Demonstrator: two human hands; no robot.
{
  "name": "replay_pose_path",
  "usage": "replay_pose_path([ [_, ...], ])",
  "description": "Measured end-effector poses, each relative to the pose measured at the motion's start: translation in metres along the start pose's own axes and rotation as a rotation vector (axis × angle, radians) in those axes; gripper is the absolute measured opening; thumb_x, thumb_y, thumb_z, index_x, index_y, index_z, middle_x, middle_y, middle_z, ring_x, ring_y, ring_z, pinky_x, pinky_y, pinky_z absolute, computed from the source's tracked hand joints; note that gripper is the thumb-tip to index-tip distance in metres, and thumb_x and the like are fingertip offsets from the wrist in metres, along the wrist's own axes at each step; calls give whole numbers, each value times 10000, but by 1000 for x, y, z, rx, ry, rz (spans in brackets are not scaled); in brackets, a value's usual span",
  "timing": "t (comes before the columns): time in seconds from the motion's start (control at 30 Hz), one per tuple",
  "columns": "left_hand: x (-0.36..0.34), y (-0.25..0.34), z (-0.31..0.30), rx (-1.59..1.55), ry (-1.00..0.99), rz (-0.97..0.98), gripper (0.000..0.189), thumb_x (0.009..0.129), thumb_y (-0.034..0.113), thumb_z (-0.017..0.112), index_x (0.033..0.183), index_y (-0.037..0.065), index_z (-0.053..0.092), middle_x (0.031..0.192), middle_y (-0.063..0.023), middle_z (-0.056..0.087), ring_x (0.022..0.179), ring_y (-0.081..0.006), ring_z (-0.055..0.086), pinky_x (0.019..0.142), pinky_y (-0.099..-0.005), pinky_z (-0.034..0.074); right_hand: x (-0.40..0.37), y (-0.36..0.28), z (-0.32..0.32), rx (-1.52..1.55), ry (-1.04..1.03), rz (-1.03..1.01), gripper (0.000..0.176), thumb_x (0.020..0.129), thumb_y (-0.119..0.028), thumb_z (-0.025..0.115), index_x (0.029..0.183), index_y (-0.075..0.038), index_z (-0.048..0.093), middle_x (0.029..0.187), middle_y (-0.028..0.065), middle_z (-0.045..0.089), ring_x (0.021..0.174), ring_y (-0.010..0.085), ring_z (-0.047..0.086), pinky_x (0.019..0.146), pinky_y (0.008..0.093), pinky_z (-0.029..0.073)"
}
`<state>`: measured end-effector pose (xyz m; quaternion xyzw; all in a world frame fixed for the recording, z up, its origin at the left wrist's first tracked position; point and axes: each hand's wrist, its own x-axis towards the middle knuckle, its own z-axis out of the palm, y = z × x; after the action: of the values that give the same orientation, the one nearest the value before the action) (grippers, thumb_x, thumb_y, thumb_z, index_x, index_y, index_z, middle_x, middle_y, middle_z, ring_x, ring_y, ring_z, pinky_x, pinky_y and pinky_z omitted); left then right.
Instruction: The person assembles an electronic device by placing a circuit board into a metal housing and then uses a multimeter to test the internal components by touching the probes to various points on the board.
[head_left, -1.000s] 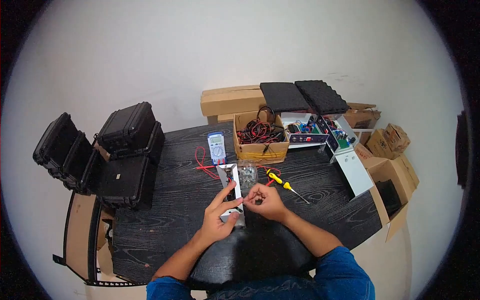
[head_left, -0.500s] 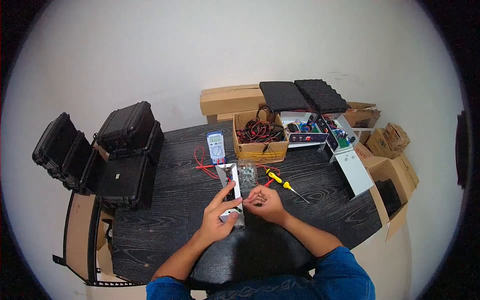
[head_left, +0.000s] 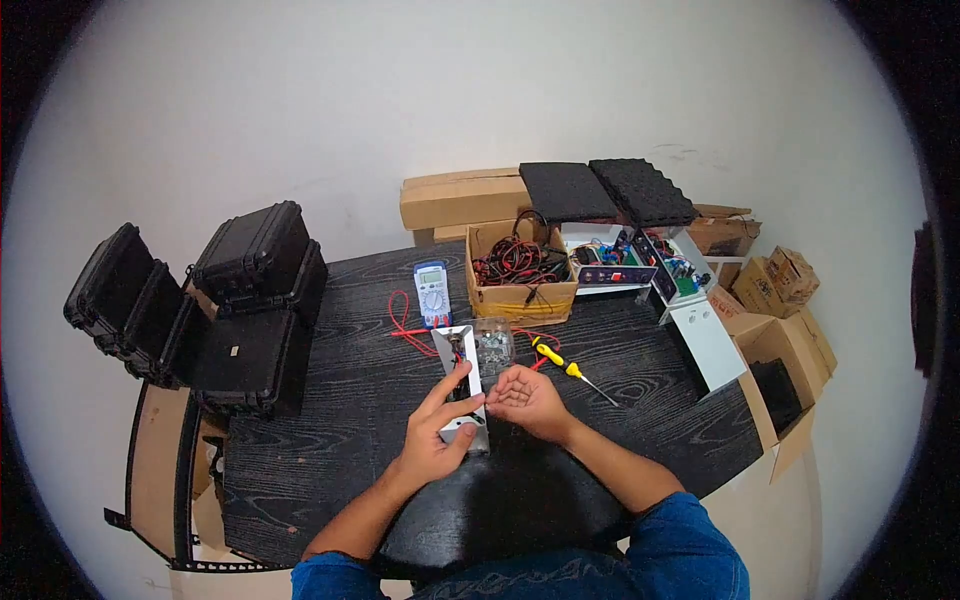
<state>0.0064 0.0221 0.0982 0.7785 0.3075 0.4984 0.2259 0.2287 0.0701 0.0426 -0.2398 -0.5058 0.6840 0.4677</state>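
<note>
A narrow white metal housing with wires and parts inside lies lengthwise on the table in front of me. My left hand steadies it, fingers stretched across the opening and thumb on the near end. At the housing's right side is my right hand, its fingers curled and tips drawn together against the edge. Whatever those fingertips pinch is too small to make out. Just beyond sits a clear plastic box of small metal parts. A yellow and black screwdriver lies to the right, its shaft pointing toward me.
A digital multimeter with red leads lies behind the housing. Further back stand a carton of cables and opened white device cases. Black hard cases are stacked at left; an open cardboard box is at right.
My right hand's fingers have shifted slightly and opened a little at the housing's edge. My left hand and the housing stay in place.
</note>
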Motion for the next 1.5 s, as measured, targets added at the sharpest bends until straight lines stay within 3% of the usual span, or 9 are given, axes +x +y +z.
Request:
replay_pose_path([
  [0.27, 1, 2, -1, -16, 1, -5, 319, 945, 124, 687, 1249, 33, 725, 1536, -286, 496, 1424, -439, 500, 1160, -481, 406, 1, -11, 4, -43, 7, 98, 296, 874, 34, 788, 1068, -63, 587, 1042, 32, 699, 969, 102, 685, 915, 262, 570],
  [0.87, 1, 1, 0, -3, -1, -2, 326, 953, 134, 685, 1264, 39, 717, 1536, -292, 493, 1423, -448, 497, 1161, -488, 403, 1, -3, -2, -73, -53, 31, 187, 926, 0, 760, 1088, -4, 668, 1027, 32, 716, 963, 100, 696, 895, 249, 570],
  [1.07, 1, 1, 0, -22, 7, -4, 327, 964, 164, 689, 1263, 36, 718, 1535, -295, 493, 1425, -444, 496, 1160, -485, 404, 0, -1, -7, -324, -64, 22, 149, 963, -60, 742, 1090, 14, 715, 994, 39, 744, 890, 81, 693, 810, 242, 569],
  [1.17, 2, 2, -1, -16, 1, 5, 325, 965, 164, 688, 1260, 32, 719, 1536, -295, 491, 1427, -440, 495, 1161, -484, 403, -1, -19, -2, -693, -83, -91, 152, 958, -92, 752, 1076, 1, 723, 966, 39, 750, 872, 74, 694, 764, 253, 563],
  [1.37, 0, 2, -1, -28, 0, -12, 329, 972, 175, 680, 1264, 30, 717, 1538, -294, 489, 1432, -435, 491, 1164, -484, 400, -1, -23, 3, -883, -108, -336, 143, 939, -108, 749, 1030, -6, 707, 918, 107, 727, 827, 211, 729, 753, 328, 567],
  [1.5, 2, 2, -1, -4, -10, 7, 334, 985, 197, 669, 1275, 36, 713, 1540, -290, 488, 1432, -437, 489, 1164, -484, 400, -3, -29, 8, -964, -178, -362, 107, 916, -68, 729, 979, -16, 661, 894, 124, 687, 810, 253, 717, 748, 359, 566],
])
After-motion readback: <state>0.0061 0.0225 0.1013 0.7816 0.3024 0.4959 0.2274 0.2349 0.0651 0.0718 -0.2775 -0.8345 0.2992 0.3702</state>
